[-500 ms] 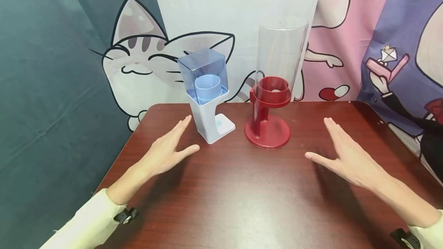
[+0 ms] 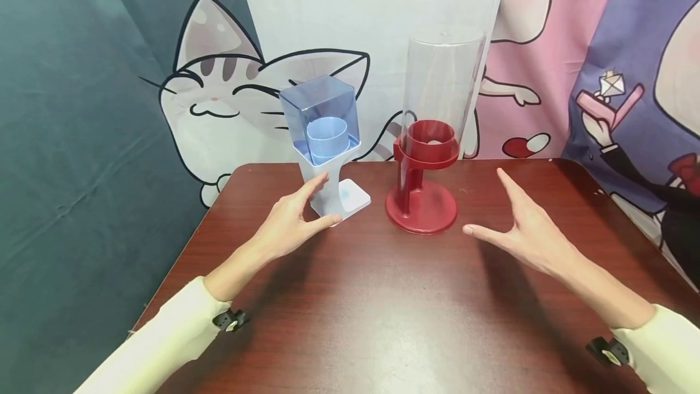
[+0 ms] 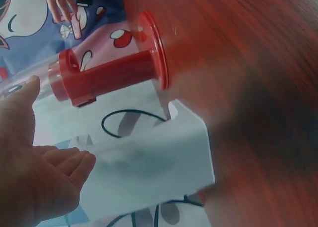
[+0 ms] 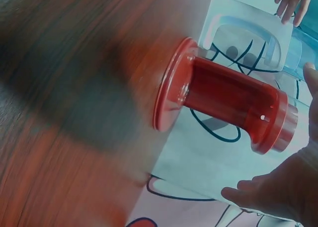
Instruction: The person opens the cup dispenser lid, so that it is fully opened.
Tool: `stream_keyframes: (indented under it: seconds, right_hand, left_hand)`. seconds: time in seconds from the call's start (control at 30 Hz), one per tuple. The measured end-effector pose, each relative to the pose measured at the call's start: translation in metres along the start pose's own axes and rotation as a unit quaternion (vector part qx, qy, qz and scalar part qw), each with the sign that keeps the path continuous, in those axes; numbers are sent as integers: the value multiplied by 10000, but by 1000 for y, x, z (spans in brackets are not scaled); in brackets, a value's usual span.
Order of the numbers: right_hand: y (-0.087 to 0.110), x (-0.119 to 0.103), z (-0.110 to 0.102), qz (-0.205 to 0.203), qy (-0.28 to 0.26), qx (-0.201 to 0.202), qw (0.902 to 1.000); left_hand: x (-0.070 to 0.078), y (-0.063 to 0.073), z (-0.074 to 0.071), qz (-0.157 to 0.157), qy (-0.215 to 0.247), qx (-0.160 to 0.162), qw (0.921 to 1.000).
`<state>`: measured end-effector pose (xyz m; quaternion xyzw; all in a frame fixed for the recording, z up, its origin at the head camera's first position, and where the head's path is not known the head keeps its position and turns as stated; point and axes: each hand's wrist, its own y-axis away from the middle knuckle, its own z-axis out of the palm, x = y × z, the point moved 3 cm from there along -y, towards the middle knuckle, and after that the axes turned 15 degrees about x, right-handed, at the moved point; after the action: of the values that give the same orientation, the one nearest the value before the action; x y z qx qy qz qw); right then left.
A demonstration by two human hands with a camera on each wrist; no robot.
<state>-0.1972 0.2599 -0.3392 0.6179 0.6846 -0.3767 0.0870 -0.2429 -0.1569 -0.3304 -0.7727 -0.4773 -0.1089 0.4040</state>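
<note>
A white stand (image 2: 325,196) with a clear blue box (image 2: 295,111) on top, a blue ring inside it, stands toward the back of the table. To its right is a red stand (image 2: 418,208) with a round base and a ring that carries a tall clear tube (image 2: 443,78). My left hand (image 2: 284,224), thumb and fingers spread apart, is in front of the white stand and hides part of it; whether it touches cannot be told. My right hand (image 2: 533,236) hovers to the right of the red stand, thumb spread from straight fingers, holding nothing.
Both stands are on a dark red-brown wooden table (image 2: 383,309). Behind it hangs a cloth (image 2: 383,5) printed with cartoon figures. A grey-green cloth (image 2: 82,138) hangs along the left. Small black devices sit at both wrists.
My left hand has moved right and slightly forward, now overlapping the white stand in the head view. My right hand has moved left, closer to the red stand. Both stands stay put.
</note>
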Motion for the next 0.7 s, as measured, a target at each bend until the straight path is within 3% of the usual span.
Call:
stream_keyframes:
  seconds: [0.13,0.27,0.43,0.7]
  right_hand:
    - [-5,-3,4,153,-160,129,9997]
    - [-10,-5,7,373,-348,120,9986]
    - [-16,-8,11,617,-643,41,9960]
    - [-31,-12,21,648,-1336,165,9888]
  left_hand:
    - [4,-8,14,-264,850,49,9960]
    - [9,-18,25,-434,1396,76,9892]
    - [13,-31,39,-606,1913,44,9796]
    - [23,-48,62,-986,2461,-84,9642]
